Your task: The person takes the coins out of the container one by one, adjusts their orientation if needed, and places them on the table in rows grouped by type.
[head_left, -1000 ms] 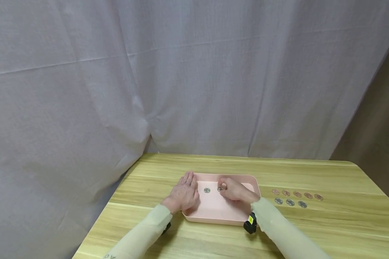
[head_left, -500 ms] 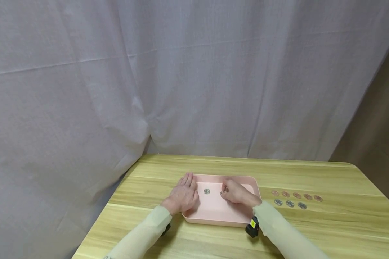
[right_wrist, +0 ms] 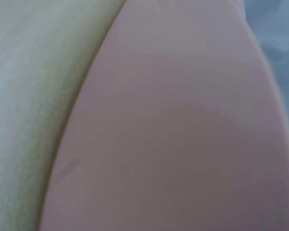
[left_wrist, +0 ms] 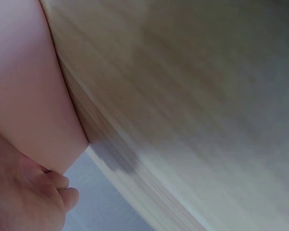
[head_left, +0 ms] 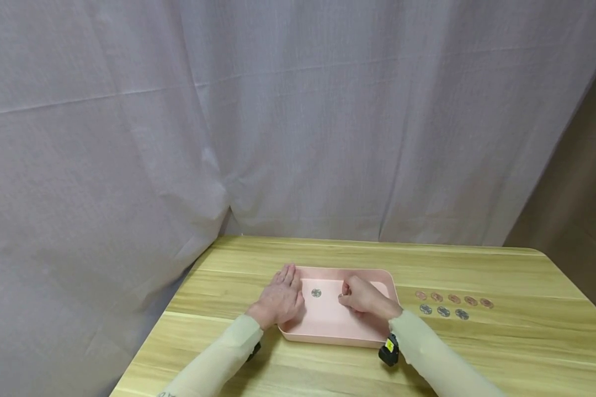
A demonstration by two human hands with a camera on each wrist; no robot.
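A shallow pink tray (head_left: 323, 325) lies on the wooden table. My left hand (head_left: 280, 300) rests along its left rim, fingers straight and pointing away from me; the left wrist view catches part of that hand (left_wrist: 33, 202) beside the tray's outer wall (left_wrist: 33, 96). Inside the tray, my right hand (head_left: 366, 296) pinches a silver-coloured coin (head_left: 341, 296) between thumb and fingers, low over the tray floor. To the left of it a second silver coin (head_left: 316, 293) lies flat. In the right wrist view the tray wall (right_wrist: 173, 134) hides the fingers.
Right of the tray, several copper-coloured coins (head_left: 454, 299) form a row on the table (head_left: 526, 342). Nearer me lies a shorter row of silver coins (head_left: 443, 311). A grey curtain (head_left: 303, 138) hangs behind the table and along its left side.
My right hand has drawn slightly right and toward me with the coin, then nearly stopped. The left hand stays on the rim.
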